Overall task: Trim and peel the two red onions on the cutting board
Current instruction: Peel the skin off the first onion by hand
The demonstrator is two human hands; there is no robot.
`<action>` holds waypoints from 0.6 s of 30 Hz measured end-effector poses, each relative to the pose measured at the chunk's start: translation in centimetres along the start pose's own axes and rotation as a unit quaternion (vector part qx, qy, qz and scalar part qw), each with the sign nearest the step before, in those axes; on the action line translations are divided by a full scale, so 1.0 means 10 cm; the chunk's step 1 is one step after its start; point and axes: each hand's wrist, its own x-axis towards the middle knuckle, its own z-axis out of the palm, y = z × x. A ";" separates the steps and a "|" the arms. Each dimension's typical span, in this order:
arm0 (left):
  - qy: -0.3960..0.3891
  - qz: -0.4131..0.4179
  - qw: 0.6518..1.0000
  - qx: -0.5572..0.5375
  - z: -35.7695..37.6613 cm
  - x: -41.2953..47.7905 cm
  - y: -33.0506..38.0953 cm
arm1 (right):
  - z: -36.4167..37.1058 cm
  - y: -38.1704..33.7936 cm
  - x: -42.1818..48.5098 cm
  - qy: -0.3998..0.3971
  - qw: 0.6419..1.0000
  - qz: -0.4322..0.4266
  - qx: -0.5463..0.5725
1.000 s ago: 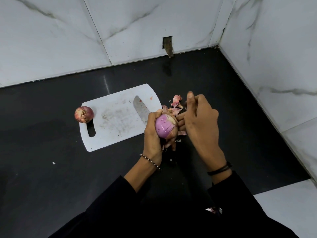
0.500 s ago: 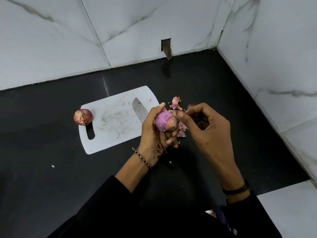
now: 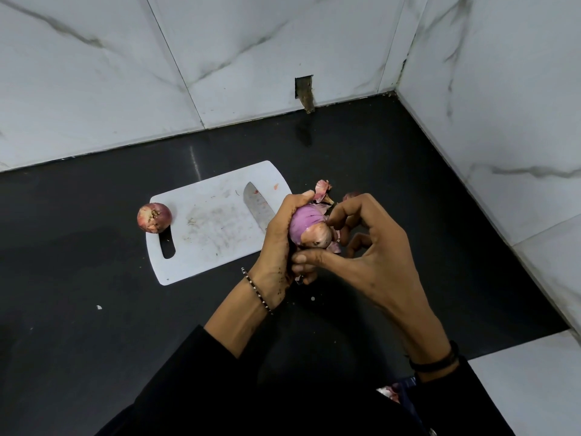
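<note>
Knife (image 3: 258,208) handle hidden behind left hand (image 3: 276,243).

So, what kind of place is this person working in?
Most likely a home kitchen corner. A white cutting board with a knife blade on it lies on a dark countertop, marble-look wall tiles meet behind, and the left hand holds a half-peeled red onion.

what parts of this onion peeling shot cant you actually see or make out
All in the head view:
- Knife: handle hidden behind the left hand.
- Held onion: its far side is covered by both hands; the right hand hides its lower edge.
- Peel scraps: most of the pile is behind the hands.
- Second onion: underside unseen.
</note>
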 end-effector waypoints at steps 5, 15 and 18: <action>0.003 0.002 1.000 0.000 0.04 0.00 0.03 | 0.01 -0.03 -0.02 0.005 1.000 -0.007 0.003; -0.021 0.009 0.999 0.050 0.06 0.10 0.07 | 0.01 -0.01 -0.05 0.030 0.999 0.002 0.019; -0.016 -0.001 0.999 0.044 0.05 0.10 0.04 | 0.05 -0.02 -0.08 0.041 0.999 0.012 0.024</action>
